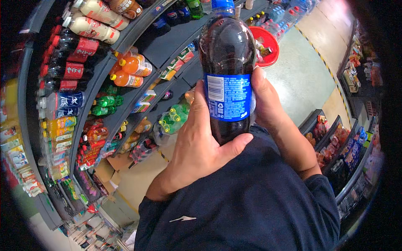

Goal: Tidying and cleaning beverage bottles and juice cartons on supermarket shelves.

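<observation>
A large plastic bottle of dark cola (227, 53), with a blue cap and a blue printed label, stands nearly upright before my chest. My left hand (201, 135) grips its lower left side, thumb across the front near the base. On the bottle's right side is my right hand (265, 94), its fingers mostly hidden behind the bottle; something pale, perhaps a cloth, shows between that hand and the label. The back of the label, with a barcode and small print, faces me.
Dark shelves (150, 50) on the left carry cola bottles (73, 70), orange drink bottles (133, 70) and cartons. A red basin (267, 47) holding small items is behind the bottle. Open cardboard boxes (108, 172) lie low at left. Racks of packaged goods (340, 141) stand at right.
</observation>
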A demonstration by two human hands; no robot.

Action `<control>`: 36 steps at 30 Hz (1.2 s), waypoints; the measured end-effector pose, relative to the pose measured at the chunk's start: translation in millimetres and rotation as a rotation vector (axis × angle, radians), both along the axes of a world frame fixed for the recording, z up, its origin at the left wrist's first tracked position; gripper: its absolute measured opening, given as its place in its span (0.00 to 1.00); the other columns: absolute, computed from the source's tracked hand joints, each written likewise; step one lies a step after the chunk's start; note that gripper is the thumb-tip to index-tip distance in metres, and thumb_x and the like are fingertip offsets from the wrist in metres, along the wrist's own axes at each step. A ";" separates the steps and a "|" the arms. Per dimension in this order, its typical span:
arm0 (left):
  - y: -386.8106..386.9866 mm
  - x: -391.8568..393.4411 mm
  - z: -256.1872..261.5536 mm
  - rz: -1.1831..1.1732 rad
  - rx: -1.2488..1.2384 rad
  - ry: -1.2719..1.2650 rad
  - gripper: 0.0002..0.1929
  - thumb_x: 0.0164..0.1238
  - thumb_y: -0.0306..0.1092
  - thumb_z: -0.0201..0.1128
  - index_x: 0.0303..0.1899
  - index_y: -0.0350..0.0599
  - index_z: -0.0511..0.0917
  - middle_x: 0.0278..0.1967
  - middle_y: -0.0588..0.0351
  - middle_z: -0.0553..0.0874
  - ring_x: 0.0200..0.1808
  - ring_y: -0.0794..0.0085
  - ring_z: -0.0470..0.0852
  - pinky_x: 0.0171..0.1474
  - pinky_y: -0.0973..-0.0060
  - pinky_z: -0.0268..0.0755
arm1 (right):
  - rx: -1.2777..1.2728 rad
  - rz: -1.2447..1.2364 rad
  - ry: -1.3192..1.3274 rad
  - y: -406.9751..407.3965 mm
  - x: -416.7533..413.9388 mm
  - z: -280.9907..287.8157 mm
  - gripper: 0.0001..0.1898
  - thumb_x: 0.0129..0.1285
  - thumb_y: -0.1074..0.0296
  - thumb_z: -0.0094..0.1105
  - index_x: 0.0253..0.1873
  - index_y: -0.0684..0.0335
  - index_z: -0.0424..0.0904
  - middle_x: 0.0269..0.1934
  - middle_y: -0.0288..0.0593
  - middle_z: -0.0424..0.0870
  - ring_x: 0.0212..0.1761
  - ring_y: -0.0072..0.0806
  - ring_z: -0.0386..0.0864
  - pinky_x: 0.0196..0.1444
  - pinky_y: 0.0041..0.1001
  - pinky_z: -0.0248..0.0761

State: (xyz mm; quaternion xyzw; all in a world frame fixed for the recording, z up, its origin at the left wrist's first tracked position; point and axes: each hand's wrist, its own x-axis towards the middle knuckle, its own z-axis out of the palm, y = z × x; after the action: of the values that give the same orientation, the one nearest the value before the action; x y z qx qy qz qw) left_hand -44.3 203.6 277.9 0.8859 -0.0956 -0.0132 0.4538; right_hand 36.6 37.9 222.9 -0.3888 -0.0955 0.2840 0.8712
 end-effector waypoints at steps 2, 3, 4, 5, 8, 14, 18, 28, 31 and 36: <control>-1.3 -0.1 2.1 0.006 0.025 -0.005 0.63 0.60 0.58 0.75 0.76 0.22 0.41 0.68 0.17 0.64 0.69 0.31 0.71 0.69 0.52 0.68 | 0.007 0.004 0.008 0.0 1.0 -0.2 0.41 0.72 0.31 0.52 0.70 0.68 0.71 0.60 0.47 0.83 0.59 0.32 0.83 0.65 0.35 0.75; -1.8 -0.5 2.5 0.008 0.047 -0.010 0.63 0.60 0.58 0.75 0.76 0.21 0.40 0.69 0.16 0.63 0.70 0.29 0.70 0.70 0.52 0.68 | 0.008 0.002 0.026 -0.1 0.4 0.6 0.41 0.72 0.31 0.52 0.70 0.68 0.71 0.61 0.47 0.83 0.60 0.32 0.82 0.66 0.35 0.74; -2.1 -0.5 2.3 0.010 0.047 -0.010 0.63 0.60 0.58 0.75 0.76 0.21 0.40 0.69 0.16 0.63 0.70 0.29 0.70 0.70 0.52 0.68 | 0.009 0.001 0.044 -0.3 0.1 1.0 0.41 0.72 0.31 0.53 0.71 0.68 0.70 0.62 0.47 0.82 0.61 0.33 0.82 0.66 0.35 0.74; -2.3 -0.2 2.2 0.007 0.047 -0.007 0.63 0.60 0.58 0.75 0.76 0.20 0.40 0.69 0.15 0.62 0.71 0.29 0.69 0.70 0.52 0.67 | 0.009 0.003 0.044 -0.9 0.3 0.2 0.41 0.72 0.31 0.53 0.71 0.68 0.70 0.62 0.47 0.82 0.61 0.33 0.82 0.66 0.35 0.74; -3.3 -1.4 3.8 0.008 0.064 0.006 0.63 0.60 0.59 0.75 0.76 0.19 0.40 0.70 0.14 0.60 0.72 0.28 0.67 0.71 0.52 0.66 | 0.012 0.000 0.064 -1.9 0.8 -5.8 0.42 0.72 0.31 0.53 0.71 0.67 0.69 0.62 0.48 0.82 0.61 0.33 0.82 0.67 0.35 0.73; -6.3 -2.1 4.2 0.012 0.073 0.014 0.63 0.60 0.59 0.74 0.75 0.18 0.40 0.70 0.13 0.60 0.72 0.27 0.66 0.72 0.52 0.66 | 0.026 0.004 0.066 -4.0 -0.7 -9.1 0.41 0.72 0.32 0.53 0.72 0.67 0.68 0.63 0.48 0.81 0.62 0.33 0.81 0.67 0.36 0.73; -7.5 -4.2 3.6 0.015 0.087 0.018 0.64 0.60 0.60 0.74 0.76 0.19 0.40 0.70 0.13 0.60 0.72 0.27 0.67 0.71 0.51 0.67 | 0.035 -0.015 0.072 -3.8 -2.1 -10.6 0.41 0.72 0.32 0.53 0.71 0.67 0.69 0.61 0.47 0.82 0.61 0.33 0.82 0.67 0.36 0.73; -10.8 -6.9 3.5 0.001 0.110 0.001 0.64 0.60 0.61 0.74 0.75 0.18 0.40 0.70 0.13 0.61 0.71 0.27 0.68 0.71 0.50 0.67 | 0.049 -0.031 0.119 -6.3 -7.9 -7.6 0.39 0.72 0.33 0.54 0.69 0.67 0.71 0.58 0.47 0.84 0.57 0.31 0.84 0.62 0.34 0.77; -11.8 -6.7 3.1 -0.002 0.094 0.006 0.63 0.61 0.61 0.74 0.75 0.18 0.41 0.69 0.12 0.61 0.71 0.26 0.67 0.71 0.50 0.66 | 0.030 -0.046 0.104 -7.2 -8.4 -3.7 0.39 0.72 0.33 0.54 0.69 0.67 0.71 0.58 0.46 0.84 0.56 0.32 0.84 0.62 0.34 0.78; -11.7 -7.1 1.2 -0.015 0.084 0.009 0.63 0.61 0.60 0.73 0.75 0.18 0.41 0.70 0.12 0.60 0.72 0.26 0.66 0.72 0.51 0.65 | 0.087 -0.016 0.118 -6.9 -10.2 -5.4 0.38 0.73 0.34 0.54 0.69 0.66 0.70 0.58 0.48 0.84 0.56 0.32 0.85 0.62 0.34 0.78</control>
State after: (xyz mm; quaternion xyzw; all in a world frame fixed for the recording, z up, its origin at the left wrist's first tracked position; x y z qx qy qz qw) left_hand -51.5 192.0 279.1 0.9034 -0.0995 -0.0243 0.4164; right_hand 26.4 31.0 217.5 -0.3342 -0.0533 0.2952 0.8935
